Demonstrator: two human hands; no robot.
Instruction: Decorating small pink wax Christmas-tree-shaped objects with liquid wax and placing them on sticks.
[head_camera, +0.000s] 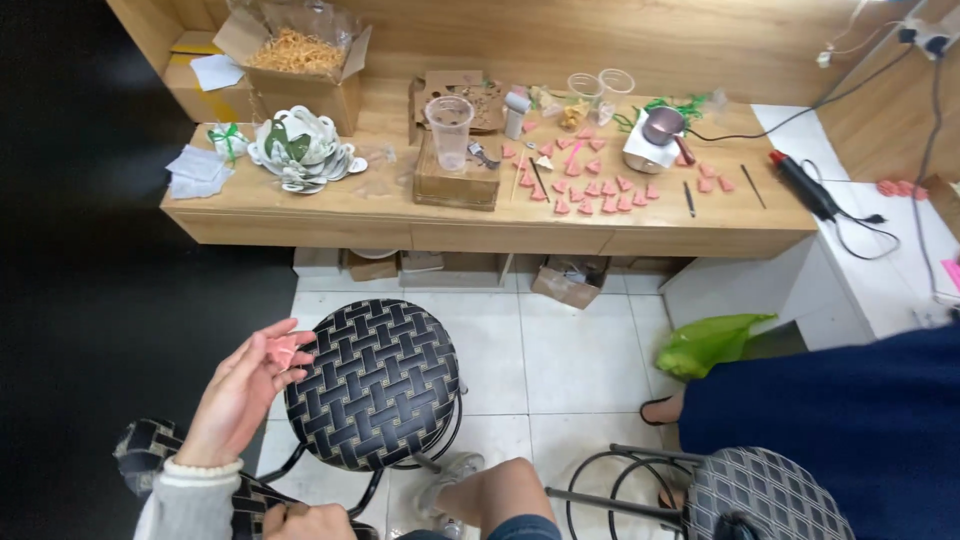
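Down at the lower left, beside the woven black stool (372, 385), my left hand (245, 390) is raised with the palm turned up and the fingers curled around a small pink piece (285, 352), pinched between thumb and fingertips just off the stool's left edge. My right hand (310, 522) sits low at the bottom edge of the view, closed into a loose fist near my lap; whether it grips anything I cannot tell, since most of it is cut off. My knee (500, 495) shows just to the right of it, over the white tiled floor (560, 360). A second stool (760, 495) with a patterned seat stands at the lower right, and another person in dark blue clothing (850, 410) sits there, a foot in a sandal resting on the tiles near a green plastic bag (710, 342). Across from me runs a long wooden bench (480, 225). On it many more pink pieces (590, 185) lie spread out in rows, well apart from the one I hold. A clear plastic cup (449, 130) stands on a small brown box, two more cups stand farther back, and a small pot sits on a white warmer (655, 140) to the right of the pink pieces. At the bench's left end rests a white flower-like stack (300, 150), with an open cardboard box of yellowish shredded filler (295, 55) behind it. A glue gun (805, 185) with a black cord lies on the white surface at the right.
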